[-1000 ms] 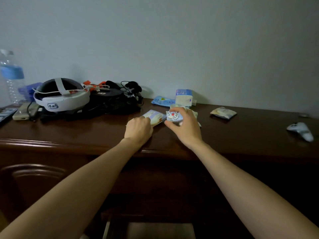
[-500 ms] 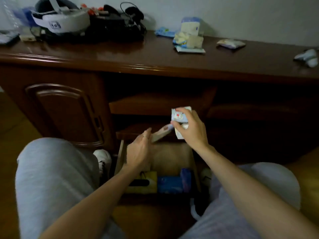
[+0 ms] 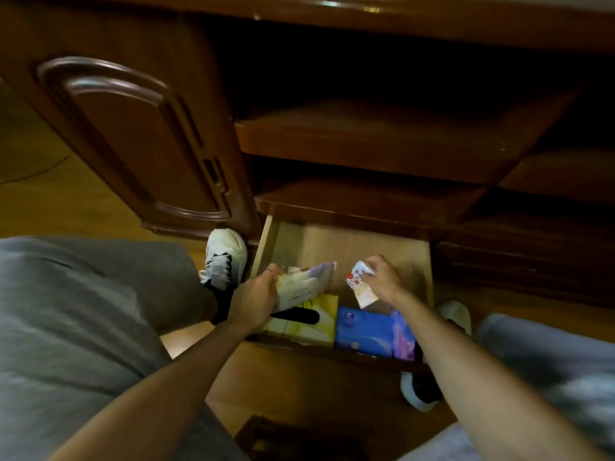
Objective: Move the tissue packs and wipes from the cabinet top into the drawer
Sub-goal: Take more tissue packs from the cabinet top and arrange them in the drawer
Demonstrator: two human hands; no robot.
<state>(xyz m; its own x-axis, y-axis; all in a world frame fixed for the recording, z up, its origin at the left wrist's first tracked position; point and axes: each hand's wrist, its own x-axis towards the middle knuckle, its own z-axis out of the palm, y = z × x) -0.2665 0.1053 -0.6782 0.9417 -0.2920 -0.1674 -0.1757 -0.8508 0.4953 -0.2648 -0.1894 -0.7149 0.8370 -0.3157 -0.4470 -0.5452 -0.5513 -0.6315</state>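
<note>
The bottom drawer (image 3: 346, 242) of the dark wooden cabinet stands pulled out, its pale wood floor showing. My left hand (image 3: 254, 299) grips a flat pale wipes pack (image 3: 304, 284) over the drawer's left half. My right hand (image 3: 382, 277) pinches a small white tissue pack with a red cartoon print (image 3: 357, 282) over the drawer's right half. Inside the drawer's front lie a yellow tissue box (image 3: 311, 319) and a blue pack (image 3: 372, 332). The cabinet top is out of view except for its front edge (image 3: 366, 10).
Two open shelves (image 3: 366, 138) sit above the drawer, and a closed cabinet door (image 3: 133, 138) is to the left. My knees in grey trousers (image 3: 83, 311) flank the drawer, with a white shoe (image 3: 223, 257) by its left side. The floor is wood.
Both hands have come down from the cabinet top, each carrying its pack, and now hover inside the open drawer. The view has tipped downward, so the cabinet top has left the frame.
</note>
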